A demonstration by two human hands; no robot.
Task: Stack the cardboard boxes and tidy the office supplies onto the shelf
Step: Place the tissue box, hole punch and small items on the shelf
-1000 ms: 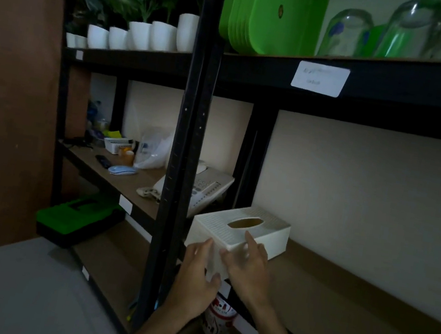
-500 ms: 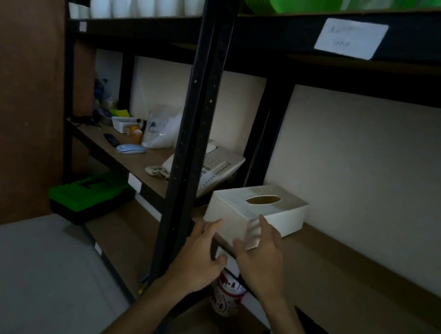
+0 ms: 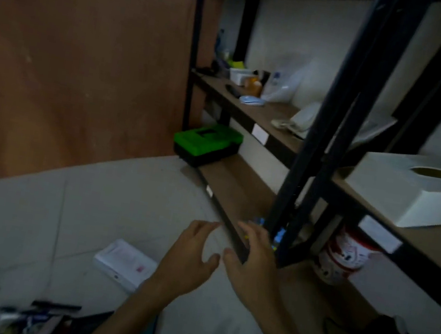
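A white tissue box [image 3: 423, 190] with an oval slot sits on the middle shelf [image 3: 438, 241] at the right, and neither hand touches it. My left hand [image 3: 187, 257] and my right hand [image 3: 253, 264] hover side by side below it, in front of the lower shelf edge, fingers relaxed and holding nothing. A flat white box [image 3: 126, 263] lies on the pale floor just left of my left forearm. Dark pens and small supplies [image 3: 25, 318] are scattered on the floor at the bottom left.
A black upright post [image 3: 321, 125] divides the shelving. A white desk phone [image 3: 301, 122], a mouse [image 3: 250, 100] and small containers stand on the far shelf. A green and black toolbox [image 3: 207, 143] sits on the lower shelf, a red and white can [image 3: 344, 255] under the tissue box.
Both hands have let go of the tissue box and dropped away from it. The view has swung down and left, bringing the floor and its items into sight.
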